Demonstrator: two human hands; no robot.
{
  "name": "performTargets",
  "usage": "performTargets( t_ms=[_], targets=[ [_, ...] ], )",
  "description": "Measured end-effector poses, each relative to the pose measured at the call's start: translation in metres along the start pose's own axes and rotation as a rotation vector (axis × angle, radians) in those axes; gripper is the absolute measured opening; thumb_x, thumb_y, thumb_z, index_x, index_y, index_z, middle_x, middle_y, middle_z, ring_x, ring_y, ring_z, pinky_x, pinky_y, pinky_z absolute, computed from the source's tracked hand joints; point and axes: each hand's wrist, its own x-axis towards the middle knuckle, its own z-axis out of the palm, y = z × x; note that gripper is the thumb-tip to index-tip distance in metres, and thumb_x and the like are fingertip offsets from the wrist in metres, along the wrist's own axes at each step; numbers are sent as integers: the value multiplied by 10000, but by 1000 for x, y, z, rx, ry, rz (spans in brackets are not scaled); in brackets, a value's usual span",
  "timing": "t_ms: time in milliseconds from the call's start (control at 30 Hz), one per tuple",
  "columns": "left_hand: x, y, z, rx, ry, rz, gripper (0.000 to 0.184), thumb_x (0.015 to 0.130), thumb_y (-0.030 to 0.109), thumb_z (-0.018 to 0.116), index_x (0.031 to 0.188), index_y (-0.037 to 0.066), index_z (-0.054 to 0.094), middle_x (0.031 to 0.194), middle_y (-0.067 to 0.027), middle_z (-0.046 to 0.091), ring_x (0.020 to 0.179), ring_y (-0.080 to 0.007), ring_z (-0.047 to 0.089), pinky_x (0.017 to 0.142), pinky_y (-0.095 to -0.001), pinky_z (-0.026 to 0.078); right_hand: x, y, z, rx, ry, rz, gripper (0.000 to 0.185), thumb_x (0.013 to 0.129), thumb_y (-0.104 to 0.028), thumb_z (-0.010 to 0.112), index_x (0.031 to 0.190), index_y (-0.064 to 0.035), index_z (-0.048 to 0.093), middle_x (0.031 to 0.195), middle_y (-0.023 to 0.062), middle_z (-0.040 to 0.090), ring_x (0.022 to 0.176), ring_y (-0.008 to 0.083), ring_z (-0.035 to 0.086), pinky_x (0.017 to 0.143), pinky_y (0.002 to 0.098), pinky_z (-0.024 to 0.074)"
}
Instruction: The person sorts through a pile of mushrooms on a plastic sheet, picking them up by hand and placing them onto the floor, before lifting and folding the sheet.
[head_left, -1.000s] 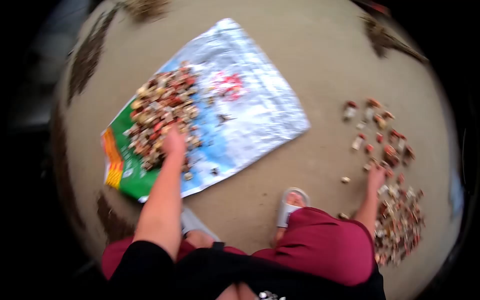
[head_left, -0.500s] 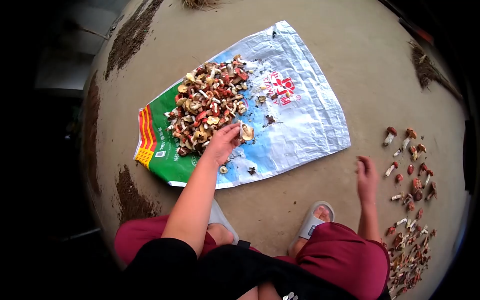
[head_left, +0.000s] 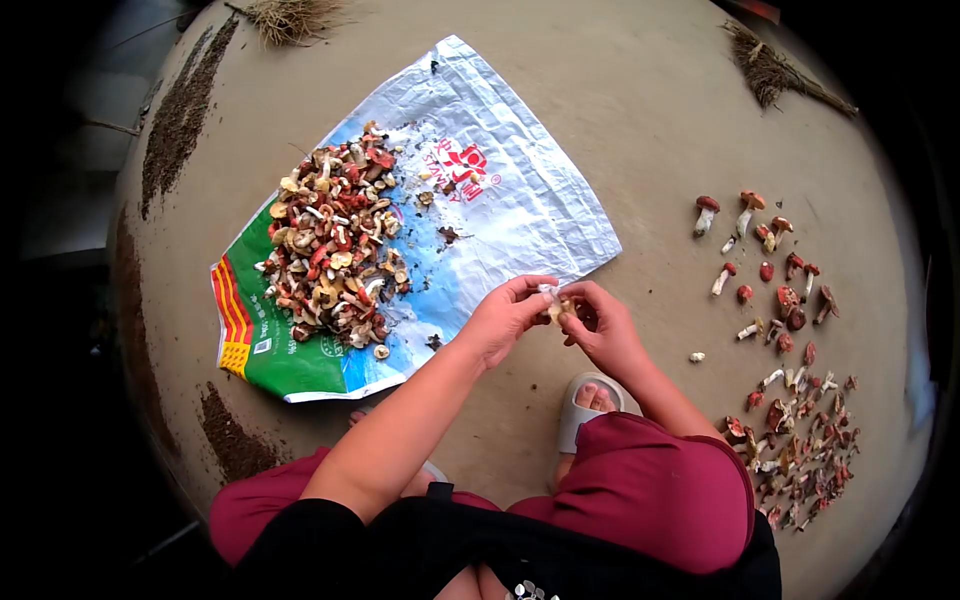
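Note:
My left hand [head_left: 512, 318] pinches a pale mushroom [head_left: 556, 306] above the lower right edge of the spread sack. My right hand [head_left: 604, 332] meets it there, its fingers closed on the same mushroom, so both hands share it. Fingers partly cover the mushroom. To the left, a heap of red, cream and brown mushrooms [head_left: 335, 245] lies on the printed green, blue and white sack [head_left: 530, 190].
More mushrooms lie on the ground at right, loosely spaced farther off and dense nearer me [head_left: 800, 450]. A small white piece [head_left: 697, 357] lies between them and my right arm. Straw brushes [head_left: 770, 70] and dark soil patches [head_left: 185, 125] mark the edges.
My left hand has moved from the heap's edge toward the right with the mushroom. My right hand has come in from the right and now grips it too. The view has shifted rightward.

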Motion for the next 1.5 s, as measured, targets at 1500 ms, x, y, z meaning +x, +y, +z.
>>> performTargets(
  t_ms=[1500],
  targets=[
    [-14, 44, -182, 1403, 1138, 212, 287, 864, 169, 664, 1143, 114, 622, 1188, -137, 575, 941, -316, 643, 817, -426, 528, -43, 29, -40, -898, 127, -156, 230, 867, -42, 621, 1095, -72, 634, 984, 134, 639, 905, 330, 621, 769, 402, 507]
  ],
)
